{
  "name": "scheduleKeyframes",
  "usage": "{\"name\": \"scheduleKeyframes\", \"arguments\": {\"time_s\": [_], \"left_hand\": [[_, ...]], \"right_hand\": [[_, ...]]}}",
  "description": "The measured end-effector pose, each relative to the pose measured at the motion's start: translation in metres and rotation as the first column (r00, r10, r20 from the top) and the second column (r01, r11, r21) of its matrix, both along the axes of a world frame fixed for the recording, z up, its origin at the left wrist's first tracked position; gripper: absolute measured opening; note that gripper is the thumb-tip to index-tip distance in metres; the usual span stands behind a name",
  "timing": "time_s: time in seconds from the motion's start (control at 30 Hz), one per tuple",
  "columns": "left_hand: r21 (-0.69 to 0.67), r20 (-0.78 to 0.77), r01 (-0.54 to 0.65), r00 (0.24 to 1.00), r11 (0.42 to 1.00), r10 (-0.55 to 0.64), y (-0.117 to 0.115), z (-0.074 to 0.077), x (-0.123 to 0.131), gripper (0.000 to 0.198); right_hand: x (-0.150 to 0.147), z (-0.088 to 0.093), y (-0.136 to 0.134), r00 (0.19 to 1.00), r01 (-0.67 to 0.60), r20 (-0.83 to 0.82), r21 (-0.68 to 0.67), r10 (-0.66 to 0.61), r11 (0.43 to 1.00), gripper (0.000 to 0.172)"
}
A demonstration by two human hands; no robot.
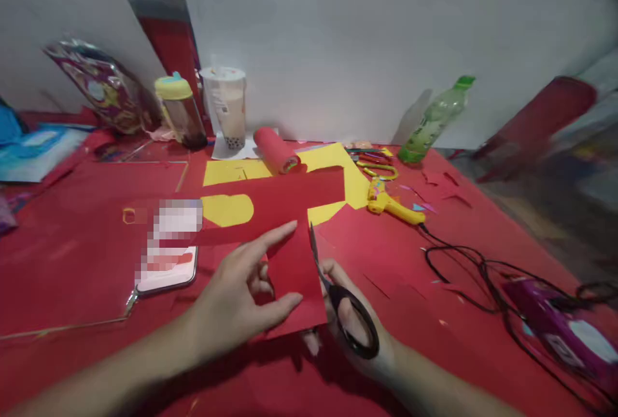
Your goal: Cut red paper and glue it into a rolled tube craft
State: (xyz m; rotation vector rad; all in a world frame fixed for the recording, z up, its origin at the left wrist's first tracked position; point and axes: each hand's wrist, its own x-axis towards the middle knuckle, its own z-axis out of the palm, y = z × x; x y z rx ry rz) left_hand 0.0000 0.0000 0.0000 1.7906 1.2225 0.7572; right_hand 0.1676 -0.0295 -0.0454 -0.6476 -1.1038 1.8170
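Note:
My left hand holds a piece of red paper, with the thumb and forefinger spread over its face and the other fingers curled at its left edge. In my right hand is a pair of scissors with black handles. Their blades lie along the right edge of the red paper and point away from me. Part of the right hand is hidden behind the paper and the handle. Beyond the hands, a larger red paper shape lies over yellow paper.
A phone lies left of my left hand. At the back stand a milk tea cup, a yellow-lidded bottle and a green bottle. A red roll lies nearby. Rightward are a yellow glue gun, black cable and purple box.

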Motion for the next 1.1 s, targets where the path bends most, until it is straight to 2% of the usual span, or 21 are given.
{"name": "scheduleKeyframes", "arguments": {"time_s": [0.37, 0.67, 0.93, 1.1], "left_hand": [[-0.030, 0.038, -0.002, 0.999, 1.000, 0.004, 0.0009, -0.0016, -0.0006, 0.067], [-0.028, 0.048, -0.006, 0.999, 1.000, 0.007, 0.0007, -0.0042, -0.0009, 0.067], [-0.071, 0.065, 0.004, 0.998, 0.997, 0.001, 0.0019, -0.0078, -0.0015, 0.068], [-0.049, 0.027, -0.011, 1.000, 0.999, 0.012, 0.0018, -0.0020, 0.0005, 0.069]], "right_hand": [[0.0048, 0.0024, 0.0000, 0.997, -0.027, 0.069, 0.071, 0.022, 0.997, 0.044], [-0.0003, 0.0029, -0.0011, 1.000, 0.020, 0.005, -0.006, -0.020, 1.000, 0.045], [-0.0012, 0.0022, -0.0030, 0.999, 0.039, -0.006, -0.023, -0.039, 0.999, 0.043], [0.0001, 0.0036, 0.0001, 1.000, 0.017, -0.012, 0.020, -0.017, 1.000, 0.041]]}}
